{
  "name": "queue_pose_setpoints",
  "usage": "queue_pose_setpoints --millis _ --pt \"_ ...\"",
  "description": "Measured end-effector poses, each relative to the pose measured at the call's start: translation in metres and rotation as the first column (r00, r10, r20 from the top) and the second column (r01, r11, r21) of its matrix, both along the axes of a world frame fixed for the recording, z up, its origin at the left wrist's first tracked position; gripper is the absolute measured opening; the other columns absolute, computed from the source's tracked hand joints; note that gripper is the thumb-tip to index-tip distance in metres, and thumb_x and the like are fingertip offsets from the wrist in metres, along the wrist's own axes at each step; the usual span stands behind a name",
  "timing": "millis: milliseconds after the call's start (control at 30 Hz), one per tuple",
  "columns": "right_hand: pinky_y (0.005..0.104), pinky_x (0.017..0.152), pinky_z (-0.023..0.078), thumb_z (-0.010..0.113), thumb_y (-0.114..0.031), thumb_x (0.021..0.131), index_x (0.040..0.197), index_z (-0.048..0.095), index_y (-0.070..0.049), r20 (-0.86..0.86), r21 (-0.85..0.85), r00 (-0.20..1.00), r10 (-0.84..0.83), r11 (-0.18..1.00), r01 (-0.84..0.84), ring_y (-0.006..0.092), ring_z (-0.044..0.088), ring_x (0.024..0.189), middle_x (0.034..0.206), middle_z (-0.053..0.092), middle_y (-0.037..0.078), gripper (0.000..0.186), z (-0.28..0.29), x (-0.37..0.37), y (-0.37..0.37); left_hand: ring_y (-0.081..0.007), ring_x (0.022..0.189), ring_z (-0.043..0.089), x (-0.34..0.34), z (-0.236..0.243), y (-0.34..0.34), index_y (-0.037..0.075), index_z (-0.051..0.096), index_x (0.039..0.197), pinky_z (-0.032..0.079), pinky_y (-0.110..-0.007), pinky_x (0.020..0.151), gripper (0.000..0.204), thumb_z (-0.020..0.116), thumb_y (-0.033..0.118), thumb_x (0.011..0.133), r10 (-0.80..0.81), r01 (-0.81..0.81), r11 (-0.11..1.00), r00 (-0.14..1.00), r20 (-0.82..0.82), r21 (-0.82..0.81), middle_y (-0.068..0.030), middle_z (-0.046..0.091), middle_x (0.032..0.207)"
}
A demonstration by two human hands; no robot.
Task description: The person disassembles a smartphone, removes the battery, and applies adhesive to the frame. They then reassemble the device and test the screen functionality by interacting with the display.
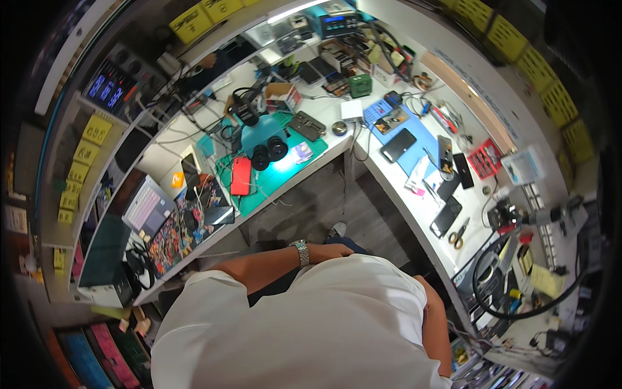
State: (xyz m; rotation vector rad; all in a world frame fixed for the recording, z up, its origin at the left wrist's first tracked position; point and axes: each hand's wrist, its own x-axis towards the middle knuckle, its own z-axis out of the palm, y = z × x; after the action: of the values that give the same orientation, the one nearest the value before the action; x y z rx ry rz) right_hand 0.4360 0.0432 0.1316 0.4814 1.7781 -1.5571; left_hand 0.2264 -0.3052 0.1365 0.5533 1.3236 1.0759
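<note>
My left hand [329, 251] rests low at my lap, in front of my white shirt, with a metal-band wristwatch [301, 253] at the wrist. Its fingers are too small and partly hidden to read, and no held object shows. Of my right arm [438, 327] only a stretch beside the shirt is visible; that hand is out of sight. Ahead on the bench, a microscope [259, 133] stands over a lit green mat [295, 170]. A red phone [241, 176] lies at the mat's left, and an opened phone part [307, 126] lies near its far edge.
On the right bench are a blue mat [414, 155], a dark phone [398, 145], another phone [446, 217], scissors [459, 235] and a red rack [484, 159]. A laptop [149, 206] sits left. A black hose [476, 285] loops at right; cables run behind the microscope.
</note>
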Motion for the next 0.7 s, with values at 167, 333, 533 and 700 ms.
queue_pose_setpoints --millis 167,333,533,700 --pt "0.0343 0.078 0.056 0.065 -0.02 0.1 0.114 0.075 0.0 0.098 0.03 0.941 -0.325 0.946 0.323 0.0202 0.07 0.084 0.096 0.076 0.01 0.026 0.052 -0.036 -0.009 -0.0095 0.104 0.063 -0.014 -0.002 -0.018 0.001 0.073 0.123 0.052 -0.033 0.096 0.032 0.067 0.028 0.107 0.119 -0.118 0.991 0.993 0.014 -0.062 -0.0024 0.074 0.114" --pt "0.0322 0.068 0.056 0.064 -0.018 0.1 0.109 0.073 -0.001 0.139 0.046 0.801 -0.582 0.812 0.582 0.0195 0.068 0.076 0.09 0.074 0.006 0.022 0.082 -0.069 -0.027 -0.0043 0.084 0.046 -0.024 0.007 -0.075 0.008 0.063 0.095 0.046 -0.029 0.077 0.028 0.063 0.031 0.11 0.521 -0.529 0.841 0.848 -0.098 -0.108 0.0087 0.052 0.087" --pt "0.0328 0.061 0.056 0.06 -0.014 0.097 0.108 0.074 -0.005 0.229 0.022 0.83 -0.509 0.855 0.518 0.0184 0.072 0.078 0.091 0.076 0.006 0.02 0.084 -0.053 -0.017 -0.0062 0.078 0.059 -0.032 0.085 -0.188 0.008 0.067 0.103 0.05 -0.025 0.071 0.03 0.054 0.033 0.115 0.92 -0.899 0.389 0.391 0.033 -0.203 0.0038 0.063 0.089" --pt "0.0336 0.063 0.057 0.06 -0.012 0.097 0.109 0.074 -0.005 0.293 0.123 0.857 -0.424 0.906 0.406 0.019 0.072 0.079 0.092 0.076 0.007 0.02 0.077 -0.066 -0.042 -0.0148 0.051 0.058 -0.016 0.162 -0.263 0.006 0.066 0.097 0.048 -0.028 0.048 0.032 0.055 0.031 0.114 0.984 -0.968 0.105 0.134 -0.114 -0.226 -0.0032 0.065 0.077"
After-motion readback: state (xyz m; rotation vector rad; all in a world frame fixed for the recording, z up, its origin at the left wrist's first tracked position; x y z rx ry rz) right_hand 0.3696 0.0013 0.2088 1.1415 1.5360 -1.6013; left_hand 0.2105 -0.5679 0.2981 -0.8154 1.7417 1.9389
